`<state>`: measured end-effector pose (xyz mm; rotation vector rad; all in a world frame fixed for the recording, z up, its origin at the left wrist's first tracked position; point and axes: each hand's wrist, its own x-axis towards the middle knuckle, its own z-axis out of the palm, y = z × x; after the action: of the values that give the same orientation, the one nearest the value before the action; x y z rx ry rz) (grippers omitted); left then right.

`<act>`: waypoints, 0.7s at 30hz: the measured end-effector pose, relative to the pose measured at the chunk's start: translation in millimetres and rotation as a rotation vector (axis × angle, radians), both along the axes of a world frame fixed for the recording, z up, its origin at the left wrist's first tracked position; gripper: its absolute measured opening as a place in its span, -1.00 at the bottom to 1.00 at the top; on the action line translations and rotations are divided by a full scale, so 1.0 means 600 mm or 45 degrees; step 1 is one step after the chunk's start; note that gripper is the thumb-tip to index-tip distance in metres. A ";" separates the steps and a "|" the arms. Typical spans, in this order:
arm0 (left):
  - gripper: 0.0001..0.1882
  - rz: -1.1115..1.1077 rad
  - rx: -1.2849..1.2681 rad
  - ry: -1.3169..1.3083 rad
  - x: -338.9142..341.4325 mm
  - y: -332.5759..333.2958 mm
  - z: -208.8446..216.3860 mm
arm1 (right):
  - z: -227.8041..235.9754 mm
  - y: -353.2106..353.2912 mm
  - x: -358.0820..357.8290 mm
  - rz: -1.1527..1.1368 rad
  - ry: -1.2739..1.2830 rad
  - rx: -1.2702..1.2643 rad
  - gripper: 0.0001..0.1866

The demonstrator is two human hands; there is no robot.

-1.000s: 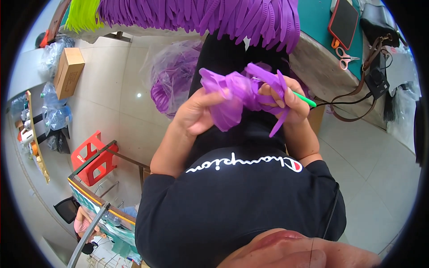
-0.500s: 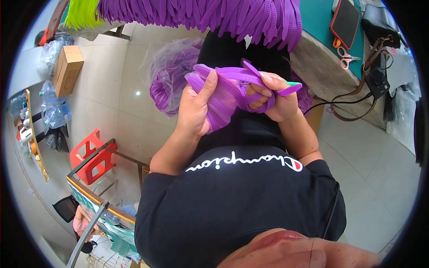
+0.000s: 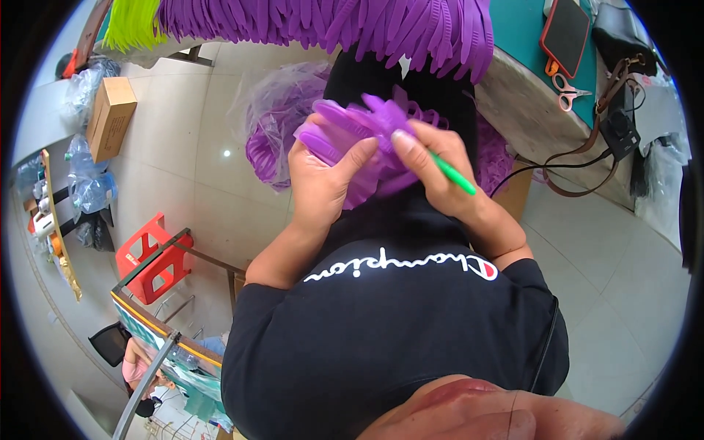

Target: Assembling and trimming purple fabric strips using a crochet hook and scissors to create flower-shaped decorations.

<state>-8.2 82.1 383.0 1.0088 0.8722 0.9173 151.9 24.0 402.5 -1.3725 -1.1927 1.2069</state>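
My left hand (image 3: 323, 172) is closed round a bunch of purple rubbery straps (image 3: 343, 128), its thumb pressing on top of them. Up against this bunch, my right hand (image 3: 438, 158) grips a slim tool with a green handle (image 3: 456, 176); the handle points back toward my wrist and the tool's tip is hidden. Purple strap pieces also show at the right fingertips, partly blurred by motion. Both hands are above my lap.
Purple straps (image 3: 323, 26) and lime green ones (image 3: 132, 26) hang in a dense row ahead. A clear bag of purple straps (image 3: 275, 136) lies on the floor to the left. On the right table are pink scissors (image 3: 567, 92) and a phone (image 3: 566, 37). A red stool (image 3: 154, 257) stands left.
My right hand has moved left, closer to the left hand, and turned, so the green handle now angles toward my body. The long strap loop round its fingers is no longer seen there.
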 end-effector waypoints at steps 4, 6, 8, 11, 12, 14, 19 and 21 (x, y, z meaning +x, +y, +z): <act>-0.59 -0.295 -0.442 -0.104 -0.026 0.015 0.011 | -0.022 0.028 0.058 -0.516 0.115 0.154 -0.68; -0.59 -0.647 -0.676 -0.166 -0.042 0.020 0.016 | -0.008 0.050 0.094 -0.952 0.444 -0.006 -0.70; -0.63 -0.505 -0.533 -0.144 -0.036 0.011 0.023 | -0.008 0.044 0.120 -0.675 0.712 0.069 -0.71; -0.72 -0.269 -0.448 -0.130 -0.033 0.015 0.018 | -0.029 0.024 0.107 -0.258 0.979 0.113 -0.62; -0.72 -0.270 -0.449 -0.133 -0.028 0.016 0.017 | -0.028 0.022 0.089 -0.174 1.033 0.142 -0.57; -0.77 -0.164 -0.435 -0.211 -0.016 0.014 0.016 | -0.040 0.011 0.060 -0.133 1.041 0.092 -0.58; -0.81 -0.099 -0.385 -0.200 -0.004 0.009 0.018 | -0.034 0.001 0.014 -0.162 1.197 -0.152 -0.66; -0.82 -0.044 -0.319 -0.199 -0.001 0.009 0.020 | -0.024 0.007 -0.002 -0.208 1.158 -0.174 -0.66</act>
<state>-8.9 87.2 395.1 0.7242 0.8125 0.8230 151.0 27.9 387.9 -0.8064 -0.3543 1.5554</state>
